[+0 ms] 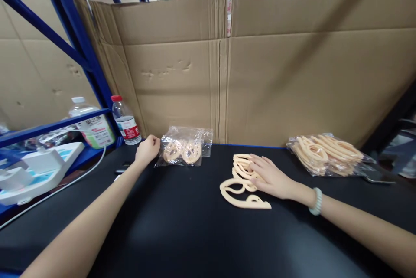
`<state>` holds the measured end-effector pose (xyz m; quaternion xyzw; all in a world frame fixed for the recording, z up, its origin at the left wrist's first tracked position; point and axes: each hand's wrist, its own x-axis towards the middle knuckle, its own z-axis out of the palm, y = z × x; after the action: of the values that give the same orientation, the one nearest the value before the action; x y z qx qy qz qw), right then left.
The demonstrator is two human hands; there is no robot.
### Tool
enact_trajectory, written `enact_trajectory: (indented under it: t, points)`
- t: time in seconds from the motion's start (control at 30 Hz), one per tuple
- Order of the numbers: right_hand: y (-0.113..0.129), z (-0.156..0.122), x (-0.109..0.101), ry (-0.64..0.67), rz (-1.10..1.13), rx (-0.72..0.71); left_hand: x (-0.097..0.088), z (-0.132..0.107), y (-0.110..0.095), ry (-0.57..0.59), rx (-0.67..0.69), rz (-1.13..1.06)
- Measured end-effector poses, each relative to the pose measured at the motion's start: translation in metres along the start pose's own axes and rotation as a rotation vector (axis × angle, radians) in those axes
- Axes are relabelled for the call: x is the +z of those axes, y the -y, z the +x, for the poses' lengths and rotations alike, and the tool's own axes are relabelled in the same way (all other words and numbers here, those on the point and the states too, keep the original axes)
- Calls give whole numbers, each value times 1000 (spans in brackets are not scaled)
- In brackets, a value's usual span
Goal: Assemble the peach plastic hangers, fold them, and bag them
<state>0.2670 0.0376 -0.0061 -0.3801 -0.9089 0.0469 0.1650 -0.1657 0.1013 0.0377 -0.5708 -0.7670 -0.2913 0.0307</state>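
My left hand [148,150] is closed at the left edge of a clear plastic bag [205,141]. Its fingertips are hidden, so whether it grips the film is unclear. Cream-coloured, looped pieces [191,152] show through the bag. Over to the right, my right hand [271,177] lies with fingers stretched across a small stack of cream curved, looped pieces [241,167], partly covering them. In front of that stack, one more cream curved piece [240,202] rests flat on the black table, its curled end pointing right.
A fuller bag of cream pieces [325,154] lies at the back right beside a dark flat object [378,174]. A red-capped bottle [127,124] stands back left, near a white power strip [45,171] and cable. Cardboard [182,83] walls off the table's rear.
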Motion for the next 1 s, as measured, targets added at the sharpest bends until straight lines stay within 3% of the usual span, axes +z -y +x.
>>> enact_trajectory:
  t: [0.1,0.2,0.3,0.43,0.53,0.63,0.77,1.0]
  points:
    - [-12,28,5,-82,1,-8,-3,-12,-15,-200,102,-29]
    - [-25,45,8,-167,7,10,-3,-39,-45,-300,346,-79]
    - [-29,46,6,-297,23,56,3,-83,-83,-178,699,-126]
    - [-11,19,-3,-410,49,110,15,-138,-117,175,1137,-120]
    - [15,-11,-6,-361,33,131,25,-148,-120,340,1094,-87]
    - [32,-30,-3,-188,-21,109,35,-139,-116,402,995,-113]
    - [30,-29,2,-142,3,97,39,-131,-116,462,977,-211]
    - [23,-33,8,-153,52,148,35,-147,-120,489,901,-377]
